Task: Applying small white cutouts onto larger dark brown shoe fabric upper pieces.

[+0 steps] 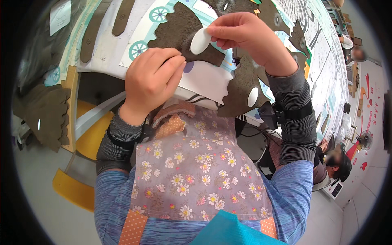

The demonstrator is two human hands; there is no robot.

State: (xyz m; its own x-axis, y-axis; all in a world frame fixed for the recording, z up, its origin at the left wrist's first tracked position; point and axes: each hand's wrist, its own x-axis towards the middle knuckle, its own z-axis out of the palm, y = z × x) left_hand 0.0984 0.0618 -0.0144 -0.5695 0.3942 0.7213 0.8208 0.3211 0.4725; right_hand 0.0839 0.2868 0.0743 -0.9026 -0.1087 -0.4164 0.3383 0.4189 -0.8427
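Long white worktable (122, 53) w/ printed sheets showing teal wheels and grey line art, running from top left to far right; landmark = large dark-brown, zigzag-edged felt-like fabric piece (241, 77) draped over table's near edge. Above and left of that piece: narrow brown strips (92, 34) flat on table. Far left of it, off the table: second dark-brown zigzag-edged fabric piece (38, 114) hanging w/ a small white oval on it. Below it: yellow seat or frame (92, 141), then floral grey apron w/ orange dotted trim (196, 171) over blue striped sleeves. Far right of it: another person, seated, lower right edge.

Left hand (153, 79) curled closed into a loose fist, resting on the brown piece's left portion, pinning the fabric; contents of the fist, if any, cannot tell. Right hand (241, 34) above piece's upper middle, thumb and fingertips pinched narrow on a small white oval sticker-like patch (200, 41), patch touching or just above the fabric. Another white oval patch (252, 96) already stuck at piece's lower right.

Step in hand, likely: placing the white oval onto the brown piece. Next move prob. calls for: lining oval up w/ its spot, pressing flat, left hand keeping fabric taut, no wrinkles.
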